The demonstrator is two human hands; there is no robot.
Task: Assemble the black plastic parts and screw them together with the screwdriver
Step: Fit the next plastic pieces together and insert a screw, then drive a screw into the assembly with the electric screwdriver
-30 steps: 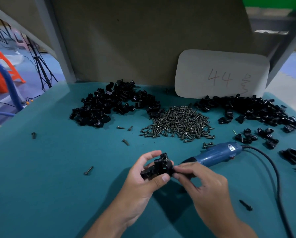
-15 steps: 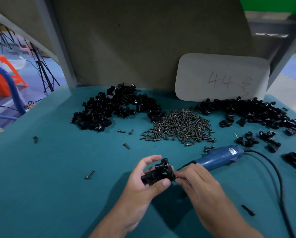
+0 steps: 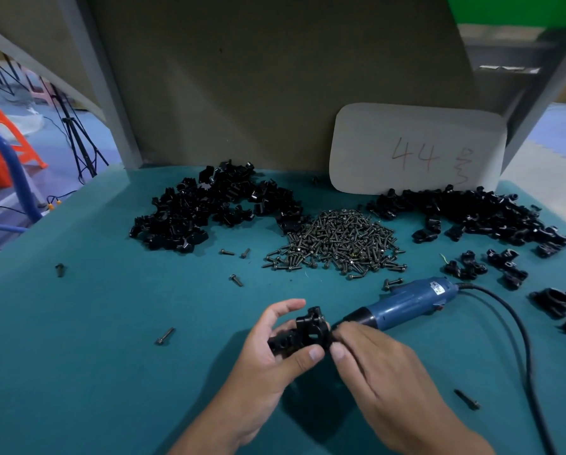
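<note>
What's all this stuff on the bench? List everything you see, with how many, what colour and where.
Black plastic assembly: one, black, held between both hands, near centre.
Blue electric screwdriver: one, blue with black cord, lying right of the hands.
Pile of small metal screws: many, dark grey, centre.
Left heap of black plastic parts: many, black, back left.
Right heap of black plastic parts: many, black, back right.
Stray screws: several, dark, scattered on the mat.
White card marked 44: one, white, against the back wall.
Teal table mat: one, teal, underneath.
Left hand: grips the assembly.
Right hand: pinches its right end.
</note>
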